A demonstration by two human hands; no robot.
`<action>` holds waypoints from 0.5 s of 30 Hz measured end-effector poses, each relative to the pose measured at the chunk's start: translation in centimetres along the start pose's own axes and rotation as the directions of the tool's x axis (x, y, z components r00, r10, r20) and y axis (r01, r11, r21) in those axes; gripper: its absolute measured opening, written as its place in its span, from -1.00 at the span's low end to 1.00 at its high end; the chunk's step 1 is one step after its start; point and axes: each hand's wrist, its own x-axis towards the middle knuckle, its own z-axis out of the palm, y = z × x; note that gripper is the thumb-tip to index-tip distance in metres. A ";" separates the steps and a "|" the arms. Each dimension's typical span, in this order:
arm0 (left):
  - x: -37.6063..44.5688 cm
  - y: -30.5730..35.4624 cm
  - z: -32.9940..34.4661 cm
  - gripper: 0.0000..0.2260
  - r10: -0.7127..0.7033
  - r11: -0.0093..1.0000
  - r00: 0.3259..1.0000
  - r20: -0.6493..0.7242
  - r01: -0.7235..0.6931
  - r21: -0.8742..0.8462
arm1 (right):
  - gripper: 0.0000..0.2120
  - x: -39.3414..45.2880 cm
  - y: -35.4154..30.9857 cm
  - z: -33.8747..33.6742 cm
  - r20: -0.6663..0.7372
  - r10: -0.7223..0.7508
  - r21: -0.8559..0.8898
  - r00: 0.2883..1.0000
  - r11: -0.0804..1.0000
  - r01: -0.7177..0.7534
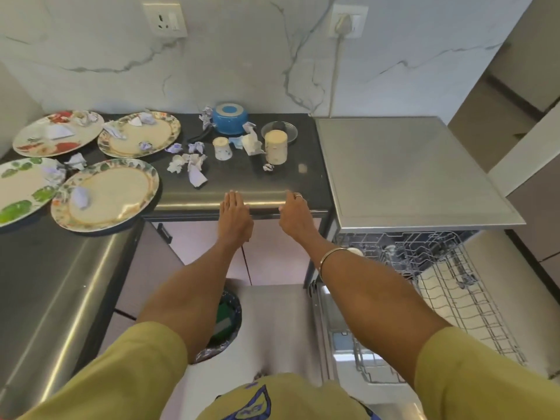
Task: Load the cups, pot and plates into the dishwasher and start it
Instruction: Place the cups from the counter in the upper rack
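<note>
both hands, left (235,215) and right (295,212), rest flat and empty on the dark surface (242,177) edge, while the floral ceramic plates (110,194), likely stiff, slippery and breakable, sit left under crumpled paper, best gripped by the rim.

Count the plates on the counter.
4, all at the left: back-left plate, back-right plate, front-left plate cut by the frame edge, front-right plate. Crumpled paper lies on each; none looks hidden.
</note>
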 end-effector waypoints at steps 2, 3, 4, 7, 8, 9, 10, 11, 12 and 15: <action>1.7 -1.0 -0.8 -0.52 0.003 1.000 1.000 -0.004 -0.003 0.004 | -0.56 1.4 -0.9 0.3 -0.011 0.004 0.024 1.000 1.000 -0.003; 2.5 -1.4 -1.1 -0.52 0.007 1.000 1.000 -0.009 -0.007 0.008 | -0.54 2.0 -1.2 0.4 -0.016 0.009 0.031 1.000 0.999 -0.008; 3.2 -1.8 -1.3 -0.52 0.012 1.000 1.000 -0.018 -0.012 0.014 | -0.54 2.7 -1.5 0.4 -0.017 0.014 0.034 1.000 0.999 -0.014; 5.4 -2.4 -1.6 -0.51 0.016 0.999 1.000 -0.023 -0.015 0.036 | -0.55 4.7 -1.9 0.8 -0.014 0.025 0.036 1.000 0.999 -0.024; 6.2 -2.4 -1.7 -0.51 0.010 0.999 1.000 -0.020 -0.009 0.035 | -0.54 5.5 -1.8 0.8 -0.012 0.025 0.034 1.000 0.999 -0.025; 6.9 -2.4 -1.7 -0.51 0.003 0.999 1.000 -0.016 -0.002 0.032 | -0.53 6.4 -1.6 1.0 -0.009 0.028 0.032 1.000 0.999 -0.027; 7.6 -2.3 -1.7 -0.51 -0.002 1.000 1.000 -0.012 0.002 0.029 | -0.52 7.2 -1.4 1.0 -0.004 0.035 0.031 0.999 0.999 -0.035; 8.3 -2.3 -1.6 -0.51 -0.006 1.000 1.000 -0.004 0.006 0.029 | -0.51 8.1 -1.2 1.1 0.002 0.042 0.031 0.999 0.999 -0.042; 9.1 -2.4 -1.5 -0.51 -0.012 0.999 1.000 0.002 0.012 0.030 | -0.50 9.2 -1.0 1.2 0.006 0.047 0.034 0.999 0.998 -0.047; 11.8 -3.1 -0.9 -0.50 -0.042 0.998 0.999 0.007 0.041 0.039 | -0.45 12.7 -0.3 2.0 0.019 0.050 0.066 0.999 0.997 -0.051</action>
